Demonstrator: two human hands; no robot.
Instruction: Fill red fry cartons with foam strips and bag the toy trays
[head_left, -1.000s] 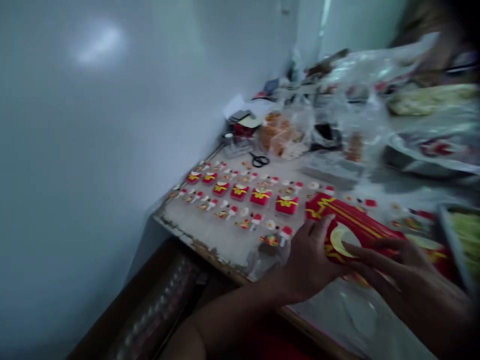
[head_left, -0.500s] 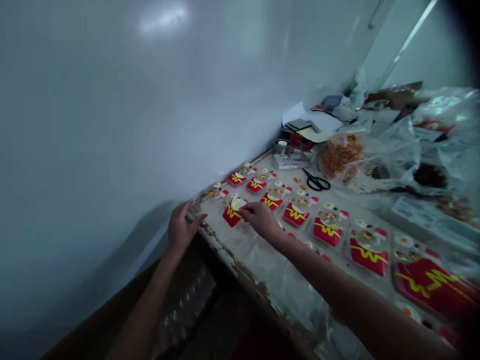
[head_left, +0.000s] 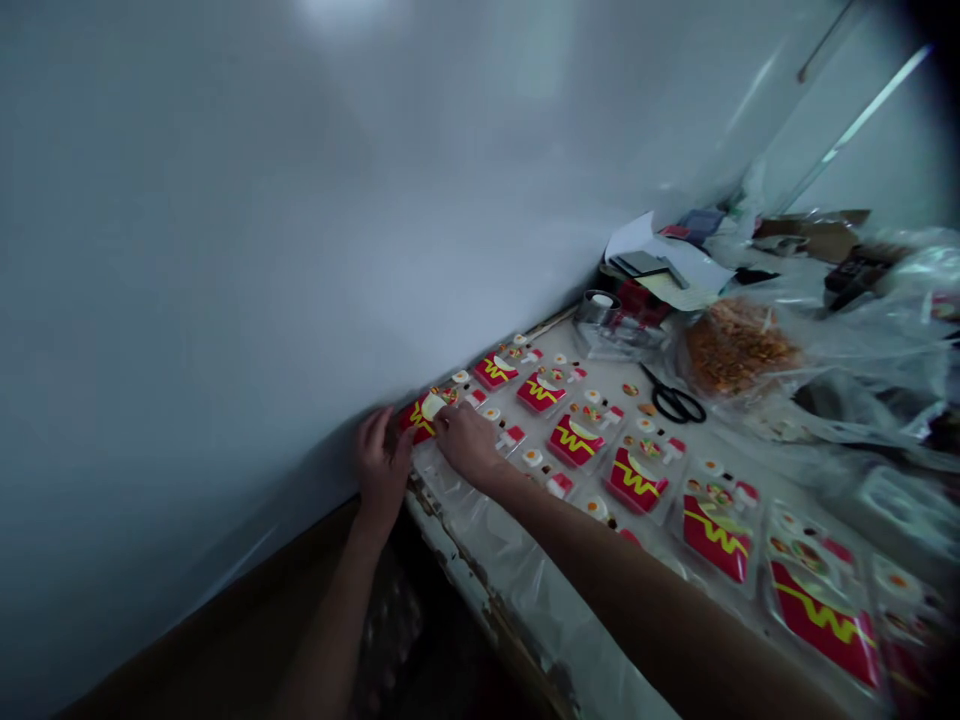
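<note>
A red fries-box-shaped piece [head_left: 419,418] with a yellow zigzag and a cream top lies at the far left corner of the table, by the wall. My right hand [head_left: 469,443] pinches its right side near the cream part. At its left edge is my left hand [head_left: 381,462], thumb and forefinger parted around the corner; whether they grip it is unclear. Clear plastic trays in rows hold similar pieces, such as a red fries box [head_left: 574,441], with a small fried egg [head_left: 532,457] and other miniature foods. My right forearm covers part of the near row.
Black-handled scissors [head_left: 677,403] lie beyond the rows. Behind them are a roll of tape [head_left: 598,307], papers [head_left: 664,262] and a clear bag of orange-brown bits [head_left: 739,345]. The white wall [head_left: 300,260] borders the table's left side; its front edge [head_left: 487,610] is chipped.
My right hand has carried the red fries-box piece left to the corner by the wall. My left hand has come up against its edge. The view has shifted left.
</note>
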